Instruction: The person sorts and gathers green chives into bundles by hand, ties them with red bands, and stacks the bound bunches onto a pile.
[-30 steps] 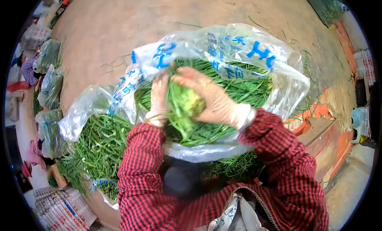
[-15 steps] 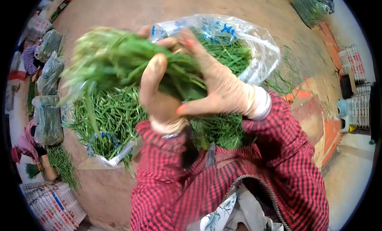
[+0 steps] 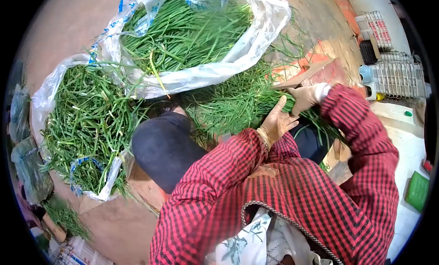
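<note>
My left hand (image 3: 278, 120), fingers spread, rests against a bundle of long green stalks (image 3: 270, 100) beside my right knee. My right hand (image 3: 304, 98) is on the same stalks, thumb and fingers around them. The bundle's far end hangs over my thigh. Loose greens (image 3: 228, 105) lie on the floor between my legs. Ahead stands an open clear plastic bag (image 3: 270, 18) with blue print, full of long green leaves (image 3: 183, 36). To its left, a second plastic bag (image 3: 43, 93) holds a tangled heap of greens (image 3: 89, 123).
A wooden board or block (image 3: 320, 73) stands beyond my right hand. Wire racks (image 3: 398, 77) and a blue-and-white object (image 3: 367, 77) are at the right, with a green box (image 3: 417, 191) lower down. Filled bags (image 3: 29, 169) line the left edge, near a partly visible person.
My hands have moved from over the bags to my right side. The bunch they held up is no longer raised. The view has turned right, and both knees now show.
</note>
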A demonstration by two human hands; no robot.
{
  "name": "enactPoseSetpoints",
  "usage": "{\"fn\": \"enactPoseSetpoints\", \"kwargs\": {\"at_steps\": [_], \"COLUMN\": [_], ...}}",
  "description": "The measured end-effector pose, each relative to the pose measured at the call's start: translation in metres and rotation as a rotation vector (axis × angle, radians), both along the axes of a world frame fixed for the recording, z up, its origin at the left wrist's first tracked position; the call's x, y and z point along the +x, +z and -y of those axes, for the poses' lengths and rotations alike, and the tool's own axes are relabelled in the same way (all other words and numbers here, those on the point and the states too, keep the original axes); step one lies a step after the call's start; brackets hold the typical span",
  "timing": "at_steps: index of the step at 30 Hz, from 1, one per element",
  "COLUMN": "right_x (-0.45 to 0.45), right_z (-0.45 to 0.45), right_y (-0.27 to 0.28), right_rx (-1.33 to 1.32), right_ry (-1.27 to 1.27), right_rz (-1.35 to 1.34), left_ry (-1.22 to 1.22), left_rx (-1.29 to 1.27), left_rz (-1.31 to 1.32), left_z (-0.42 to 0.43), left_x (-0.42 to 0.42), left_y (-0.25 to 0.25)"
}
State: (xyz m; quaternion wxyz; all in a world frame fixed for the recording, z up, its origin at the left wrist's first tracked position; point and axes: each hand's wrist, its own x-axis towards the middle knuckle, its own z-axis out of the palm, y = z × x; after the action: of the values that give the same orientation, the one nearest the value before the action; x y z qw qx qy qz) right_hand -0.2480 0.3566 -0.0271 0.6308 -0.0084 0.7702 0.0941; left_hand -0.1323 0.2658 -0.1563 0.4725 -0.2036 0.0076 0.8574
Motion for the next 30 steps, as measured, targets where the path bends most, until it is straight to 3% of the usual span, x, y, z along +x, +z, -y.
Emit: {"fn": "enactPoseSetpoints", "kwargs": {"at_steps": [1,2,3,4,6,8,10,12,14,16,17,18,20,21,22,24,26,28,30], "right_x": [-0.007,-0.007,-0.008,-0.008,-0.010,-0.010,0.003,0.031,0.069,0.077,0.073,0.075,0.096,0.106,0.112,0.116,0.095,0.065,0.044], "right_z": [0.008,0.004,0.000,-0.004,-0.011,-0.021,-0.020,0.003,-0.002,0.002,0.006,-0.020,-0.008,-0.006,0.003,0.032,0.047,0.043,0.048], "right_y": [-0.021,-0.044,-0.067,-0.084,-0.108,-0.119,-0.098,-0.054,-0.053,-0.035,-0.019,-0.035,-0.039,-0.048,-0.060,-0.085,-0.087,-0.104,-0.087], "right_rx": [0.050,0.033,0.015,0.034,0.073,0.117,0.016,-0.079,-0.383,-0.621,-0.505,-0.675,-0.788,-0.812,-0.916,-1.190,-1.366,-1.606,-1.520], "right_ry": [0.136,0.116,0.097,0.087,0.064,0.030,0.099,0.084,0.142,-0.239,-0.829,-1.063,-1.387,-1.456,-1.372,-1.460,-1.530,-1.731,-1.827], "right_rz": [0.031,-0.011,-0.054,-0.014,0.052,0.106,0.079,-0.157,-0.443,-0.429,-0.237,-0.271,-0.453,-0.379,-0.319,-0.354,-0.322,-0.066,-0.312], "left_ry": [-0.009,-0.017,-0.030,0.095,-0.108,-0.124,-0.181,-0.028,-0.045,-0.123,-0.106,-0.092,0.021,0.086,0.149,-0.179,-0.331,-0.442,-0.491], "left_rx": [0.040,0.078,-0.113,0.135,0.006,0.026,-0.065,-0.078,-0.316,-0.567,-0.449,-0.327,-0.711,-0.821,-0.933,-1.530,-1.680,-1.693,-1.698], "left_rz": [-0.005,-0.007,0.007,-0.117,0.073,0.034,0.024,-0.045,0.059,-0.014,-0.046,-0.082,-0.183,-0.360,-0.532,-0.990,-1.140,-1.240,-1.291], "left_z": [0.002,0.004,0.009,0.000,-0.002,0.004,0.012,0.017,0.003,0.015,0.021,0.027,0.043,0.039,0.041,0.054,0.078,0.093,0.107], "left_x": [-0.002,-0.003,-0.006,-0.007,-0.010,-0.009,-0.014,-0.016,-0.011,-0.010,-0.010,-0.011,-0.013,-0.010,-0.007,0.010,0.019,0.025,0.039], "left_y": [-0.008,-0.015,-0.010,-0.029,-0.053,-0.054,-0.045,-0.032,-0.044,-0.045,-0.047,-0.049,-0.005,-0.005,-0.002,0.006,0.051,0.065,0.087]}}
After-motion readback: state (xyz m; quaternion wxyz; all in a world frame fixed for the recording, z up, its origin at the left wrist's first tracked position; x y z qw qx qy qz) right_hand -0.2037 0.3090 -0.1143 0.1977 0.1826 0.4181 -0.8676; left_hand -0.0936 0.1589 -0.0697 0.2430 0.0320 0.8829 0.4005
